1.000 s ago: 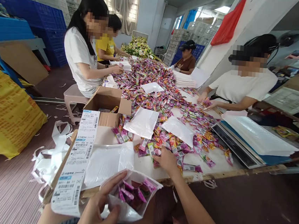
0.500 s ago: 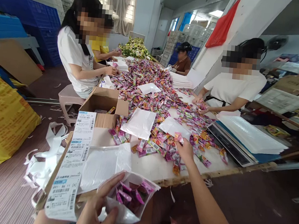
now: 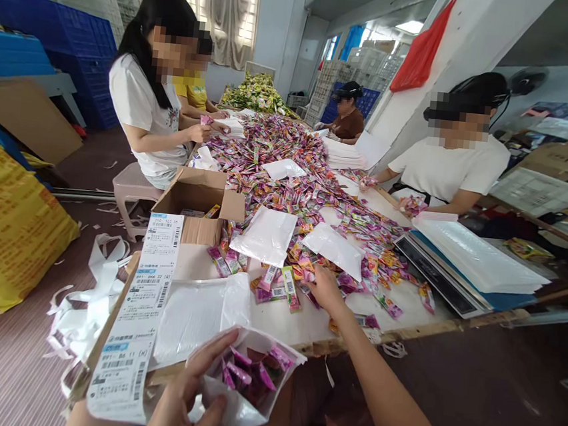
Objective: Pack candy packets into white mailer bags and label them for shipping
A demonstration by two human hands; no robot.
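Observation:
My left hand (image 3: 188,398) grips the rim of an open white plastic bag (image 3: 242,383) at my lap; purple sachets (image 3: 249,370) lie inside it. My right hand (image 3: 324,287) reaches over the table edge with its fingers curled down onto loose colourful sachets (image 3: 298,275) at the near end of the pile. What those fingers hold is hidden. A strip of printed shipping labels (image 3: 140,320) hangs down beside the left hand.
A long table (image 3: 284,317) carries a large heap of sachets (image 3: 280,152), flat white bags (image 3: 264,234), an open cardboard box (image 3: 199,198) and a scale (image 3: 439,275). Several other people sit along both sides. White scrap strips (image 3: 89,301) litter the floor at the left.
My right hand drew back leftward from the middle of the pile to the sachets near the table edge. The left hand kept holding the bag.

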